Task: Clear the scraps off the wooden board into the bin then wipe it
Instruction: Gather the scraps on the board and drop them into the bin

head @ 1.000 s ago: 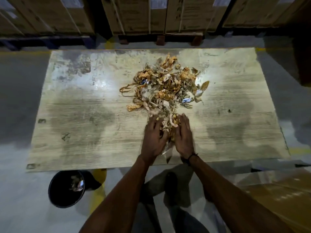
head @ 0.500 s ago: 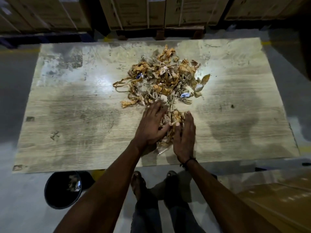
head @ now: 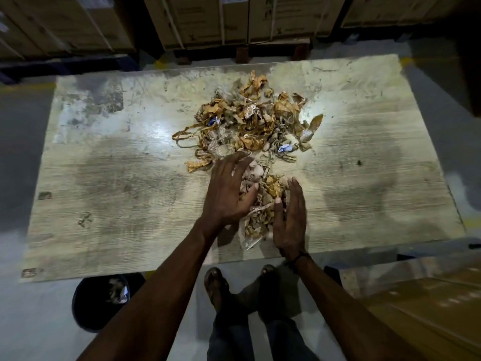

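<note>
A pale wooden board [head: 117, 178] lies flat in front of me. A heap of brown and tan paper and tape scraps [head: 250, 121] sits at its middle, with a smaller clump [head: 263, 204] drawn toward the near edge. My left hand [head: 229, 188] lies flat on the left side of that clump, fingers spread. On the clump's right side my right hand [head: 290, 217] stands on its edge, fingers straight. Neither hand grips anything. A black round bin [head: 86, 303] with a few scraps inside stands on the floor under the board's near left edge.
Stacked cardboard boxes [head: 208, 19] on pallets line the far side. Another wooden panel [head: 421, 303] lies at the lower right. My feet [head: 234, 282] stand on the grey floor just before the board's near edge.
Both hands have slid forward from the near edge into the scraps. My left hand has reached farther and spread flat; the right has opened beside the clump.
</note>
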`<action>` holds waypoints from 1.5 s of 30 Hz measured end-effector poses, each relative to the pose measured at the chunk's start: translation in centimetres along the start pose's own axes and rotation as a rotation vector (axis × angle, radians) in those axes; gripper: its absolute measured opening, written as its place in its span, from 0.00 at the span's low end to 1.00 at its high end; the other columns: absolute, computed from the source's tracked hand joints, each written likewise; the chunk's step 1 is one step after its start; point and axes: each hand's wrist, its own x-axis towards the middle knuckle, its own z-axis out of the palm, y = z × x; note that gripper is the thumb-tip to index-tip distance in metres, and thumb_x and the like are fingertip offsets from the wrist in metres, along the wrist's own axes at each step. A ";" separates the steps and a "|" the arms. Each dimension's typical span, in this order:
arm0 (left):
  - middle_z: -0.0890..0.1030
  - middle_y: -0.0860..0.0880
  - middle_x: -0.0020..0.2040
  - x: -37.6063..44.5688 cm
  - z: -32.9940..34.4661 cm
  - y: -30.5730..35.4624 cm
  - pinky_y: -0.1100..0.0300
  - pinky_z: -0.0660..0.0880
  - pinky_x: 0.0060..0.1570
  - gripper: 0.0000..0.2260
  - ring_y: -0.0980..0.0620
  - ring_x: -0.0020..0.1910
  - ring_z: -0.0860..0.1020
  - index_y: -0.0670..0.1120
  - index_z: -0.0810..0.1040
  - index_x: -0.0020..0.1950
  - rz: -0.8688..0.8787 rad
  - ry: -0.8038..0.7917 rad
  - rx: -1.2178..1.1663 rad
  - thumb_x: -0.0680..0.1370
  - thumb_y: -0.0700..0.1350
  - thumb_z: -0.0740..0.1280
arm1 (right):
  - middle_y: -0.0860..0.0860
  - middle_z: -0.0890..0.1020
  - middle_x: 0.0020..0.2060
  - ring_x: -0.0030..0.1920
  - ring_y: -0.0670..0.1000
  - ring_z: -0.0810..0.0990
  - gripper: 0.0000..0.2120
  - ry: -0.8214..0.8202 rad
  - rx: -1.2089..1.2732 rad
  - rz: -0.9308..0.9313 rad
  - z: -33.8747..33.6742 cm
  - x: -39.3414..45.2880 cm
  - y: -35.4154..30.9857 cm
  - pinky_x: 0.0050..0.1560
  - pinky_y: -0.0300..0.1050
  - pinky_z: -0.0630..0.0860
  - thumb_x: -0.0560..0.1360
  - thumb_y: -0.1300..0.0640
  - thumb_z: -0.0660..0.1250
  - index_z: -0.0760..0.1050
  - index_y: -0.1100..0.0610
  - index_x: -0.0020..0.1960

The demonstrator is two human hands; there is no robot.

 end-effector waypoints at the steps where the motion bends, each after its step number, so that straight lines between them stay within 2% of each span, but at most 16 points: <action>1: 0.68 0.45 0.78 0.7 0.0 -0.4 0.44 0.60 0.78 0.28 0.45 0.77 0.65 0.47 0.69 0.79 0.028 -0.063 0.001 0.81 0.56 0.66 | 0.53 0.65 0.81 0.82 0.52 0.61 0.25 0.009 -0.005 0.007 0.3 0.0 0.0 0.79 0.59 0.63 0.86 0.48 0.56 0.61 0.53 0.82; 4: 0.64 0.46 0.82 0.6 1.3 -1.4 0.42 0.55 0.80 0.29 0.47 0.81 0.61 0.48 0.65 0.82 0.105 -0.238 0.051 0.84 0.61 0.58 | 0.54 0.65 0.81 0.82 0.54 0.61 0.26 0.026 -0.021 0.003 1.1 0.3 -0.3 0.78 0.61 0.62 0.86 0.50 0.58 0.62 0.57 0.81; 6: 0.61 0.47 0.84 -0.5 2.4 -2.0 0.43 0.52 0.81 0.29 0.47 0.83 0.58 0.49 0.64 0.82 0.081 -0.271 0.058 0.85 0.62 0.56 | 0.54 0.64 0.81 0.82 0.54 0.60 0.26 -0.013 -0.031 -0.022 1.4 1.3 -0.4 0.79 0.60 0.62 0.86 0.50 0.58 0.61 0.57 0.82; 10: 0.65 0.45 0.82 -2.5 3.3 -2.1 0.45 0.58 0.79 0.27 0.45 0.81 0.63 0.45 0.67 0.81 0.059 -0.194 0.012 0.85 0.58 0.58 | 0.51 0.61 0.83 0.83 0.50 0.56 0.26 -0.167 -0.089 -0.097 1.3 4.3 -0.4 0.82 0.46 0.55 0.86 0.48 0.56 0.61 0.56 0.82; 14: 0.72 0.42 0.75 -3.6 2.1 -1.3 0.43 0.65 0.74 0.24 0.42 0.75 0.70 0.42 0.72 0.76 0.077 -0.066 -0.068 0.83 0.52 0.64 | 0.52 0.68 0.79 0.82 0.50 0.59 0.22 -0.338 -0.112 -0.254 0.5 5.6 -0.3 0.82 0.49 0.56 0.87 0.51 0.55 0.69 0.56 0.79; 17: 0.71 0.41 0.74 -5.0 1.3 -0.8 0.45 0.65 0.72 0.25 0.41 0.73 0.70 0.43 0.72 0.75 -0.012 0.024 -0.036 0.82 0.54 0.65 | 0.54 0.72 0.76 0.79 0.52 0.64 0.22 -0.330 -0.081 -0.227 -0.1 4.9 -0.6 0.80 0.46 0.60 0.87 0.49 0.55 0.72 0.57 0.76; 19: 0.69 0.42 0.76 -6.2 1.4 -0.4 0.44 0.63 0.74 0.26 0.42 0.76 0.67 0.44 0.71 0.76 -0.085 0.044 -0.035 0.82 0.56 0.64 | 0.55 0.71 0.75 0.77 0.52 0.67 0.24 -0.298 -0.034 -0.155 -0.5 4.3 -1.0 0.75 0.38 0.64 0.86 0.45 0.54 0.72 0.57 0.75; 22: 0.63 0.44 0.81 -7.7 1.9 -0.1 0.42 0.59 0.76 0.28 0.43 0.81 0.61 0.46 0.69 0.79 -0.156 0.052 -0.082 0.82 0.56 0.66 | 0.54 0.69 0.76 0.77 0.51 0.67 0.25 -0.227 0.050 -0.065 -0.7 3.6 -1.2 0.72 0.28 0.60 0.85 0.45 0.56 0.71 0.57 0.76; 24: 0.59 0.44 0.83 -8.2 2.8 0.2 0.39 0.57 0.77 0.30 0.43 0.83 0.57 0.47 0.66 0.81 -0.204 0.061 -0.094 0.81 0.57 0.66 | 0.53 0.67 0.79 0.79 0.49 0.64 0.25 -0.202 0.073 -0.035 -0.5 3.0 -1.1 0.75 0.31 0.58 0.86 0.47 0.57 0.69 0.58 0.78; 27: 0.54 0.43 0.85 -8.8 4.9 1.6 0.35 0.54 0.78 0.34 0.42 0.85 0.50 0.48 0.61 0.84 -0.274 0.056 -0.080 0.81 0.60 0.62 | 0.52 0.64 0.81 0.82 0.49 0.60 0.24 -0.194 0.065 -0.036 0.6 2.5 -1.2 0.79 0.42 0.61 0.86 0.50 0.57 0.66 0.58 0.80; 31: 0.50 0.44 0.86 -7.0 6.3 2.5 0.40 0.50 0.81 0.32 0.42 0.85 0.47 0.51 0.59 0.85 -0.373 0.118 -0.088 0.83 0.60 0.59 | 0.53 0.66 0.81 0.82 0.49 0.60 0.24 -0.204 0.142 -0.004 2.2 3.2 -1.8 0.81 0.50 0.61 0.87 0.51 0.54 0.66 0.59 0.80; 34: 0.52 0.44 0.86 -5.1 6.8 2.0 0.41 0.56 0.81 0.28 0.43 0.85 0.49 0.49 0.61 0.84 -0.376 0.175 -0.154 0.85 0.59 0.57 | 0.54 0.71 0.78 0.80 0.51 0.65 0.23 -0.186 0.197 -0.032 2.6 2.8 -2.0 0.79 0.55 0.64 0.87 0.54 0.54 0.69 0.61 0.78; 37: 0.56 0.47 0.85 -4.1 7.7 2.0 0.43 0.68 0.75 0.25 0.48 0.84 0.57 0.49 0.65 0.82 -0.372 0.207 -0.303 0.87 0.57 0.56 | 0.54 0.74 0.76 0.78 0.51 0.70 0.21 -0.156 0.295 0.001 2.9 2.1 -2.4 0.77 0.55 0.67 0.86 0.58 0.55 0.71 0.61 0.77; 39: 0.60 0.49 0.84 -3.9 8.0 2.4 0.53 0.71 0.73 0.24 0.51 0.81 0.62 0.49 0.67 0.81 -0.398 0.231 -0.395 0.87 0.56 0.57 | 0.52 0.75 0.75 0.77 0.49 0.71 0.20 -0.152 0.366 0.054 3.1 1.9 -2.8 0.77 0.55 0.68 0.87 0.59 0.55 0.71 0.59 0.77; 41: 0.67 0.50 0.81 -3.7 8.0 3.2 0.63 0.67 0.72 0.21 0.56 0.79 0.66 0.46 0.71 0.79 -0.407 0.299 -0.507 0.87 0.52 0.59 | 0.50 0.75 0.75 0.76 0.46 0.71 0.20 -0.156 0.419 0.104 3.2 1.9 -3.0 0.77 0.52 0.69 0.87 0.58 0.55 0.72 0.59 0.77; 45: 0.79 0.54 0.70 -2.8 7.9 5.2 0.61 0.73 0.69 0.15 0.61 0.70 0.76 0.45 0.79 0.72 -0.564 0.427 -0.811 0.86 0.46 0.65 | 0.51 0.77 0.73 0.74 0.45 0.74 0.19 -0.176 0.551 0.182 2.9 2.6 -3.0 0.73 0.42 0.71 0.88 0.58 0.56 0.73 0.59 0.76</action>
